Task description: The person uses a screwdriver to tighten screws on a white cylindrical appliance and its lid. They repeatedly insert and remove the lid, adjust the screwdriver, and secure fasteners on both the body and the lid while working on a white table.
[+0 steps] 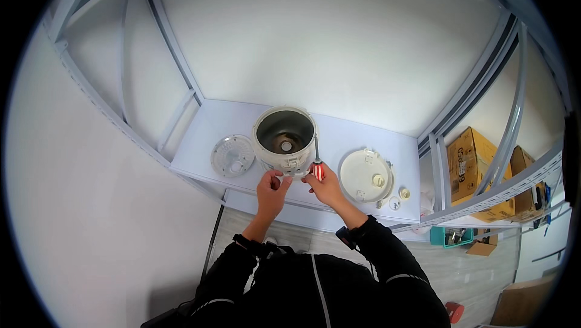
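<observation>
A white rice cooker body point(285, 137) stands lidless on the shelf, a round sensor at the bottom of its dark inside. My right hand point(325, 186) is closed round a screwdriver point(318, 169) with a red-and-white handle, its shaft pointing up beside the cooker. The fingertips of that hand also reach the cooker's lower front. My left hand point(272, 191) is at the same front, thumb and forefinger bent together against a pale part there. Whatever lies between those fingertips is too small to make out.
Left of the cooker lies a round metal plate point(225, 157). To the right are the white lid point(357, 173), a small cream cap point(405, 193) and a white ring point(394, 203). Frame posts flank the shelf; cardboard boxes point(469, 164) and a teal basket point(445, 238) stand beyond.
</observation>
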### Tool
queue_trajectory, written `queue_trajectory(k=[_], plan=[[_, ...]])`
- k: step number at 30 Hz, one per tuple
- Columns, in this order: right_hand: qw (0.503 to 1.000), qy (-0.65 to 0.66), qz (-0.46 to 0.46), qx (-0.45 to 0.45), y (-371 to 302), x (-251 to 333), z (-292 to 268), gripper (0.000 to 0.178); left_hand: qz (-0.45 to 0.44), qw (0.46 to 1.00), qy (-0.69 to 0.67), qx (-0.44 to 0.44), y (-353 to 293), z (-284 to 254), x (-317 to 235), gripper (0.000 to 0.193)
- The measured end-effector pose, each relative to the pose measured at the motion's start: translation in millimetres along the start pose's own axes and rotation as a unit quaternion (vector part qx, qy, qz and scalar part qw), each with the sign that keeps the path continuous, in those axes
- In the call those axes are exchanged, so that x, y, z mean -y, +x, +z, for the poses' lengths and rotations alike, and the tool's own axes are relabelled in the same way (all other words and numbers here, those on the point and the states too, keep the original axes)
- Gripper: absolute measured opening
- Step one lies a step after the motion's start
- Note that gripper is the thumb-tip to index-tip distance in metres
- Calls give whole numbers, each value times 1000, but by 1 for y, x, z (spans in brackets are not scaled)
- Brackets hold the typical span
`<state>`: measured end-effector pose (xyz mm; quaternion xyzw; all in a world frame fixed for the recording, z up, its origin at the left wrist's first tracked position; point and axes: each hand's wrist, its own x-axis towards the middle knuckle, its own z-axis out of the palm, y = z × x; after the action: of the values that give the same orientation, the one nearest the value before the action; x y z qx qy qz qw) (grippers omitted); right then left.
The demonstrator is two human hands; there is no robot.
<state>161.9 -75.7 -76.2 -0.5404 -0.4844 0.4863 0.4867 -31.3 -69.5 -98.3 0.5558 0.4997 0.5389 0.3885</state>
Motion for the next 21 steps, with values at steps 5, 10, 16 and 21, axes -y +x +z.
queue_trajectory(k=[5, 10, 16, 21], plan=[[976, -6, -216, -8, -27, 31, -25, 25, 122, 991, -41, 36, -13, -6, -33, 31], [907, -125, -403, -15, -57, 73, -46, 25, 230, 969, -67, 61, -16, -6, -62, 35], [886, -126, -446, 0, -71, 66, -53, 25, 237, 965, -109, 41, -26, 6, -69, 40], [877, -160, -454, -9, -73, 58, -61, 29, 211, 970, -112, 49, -31, 12, -68, 39]])
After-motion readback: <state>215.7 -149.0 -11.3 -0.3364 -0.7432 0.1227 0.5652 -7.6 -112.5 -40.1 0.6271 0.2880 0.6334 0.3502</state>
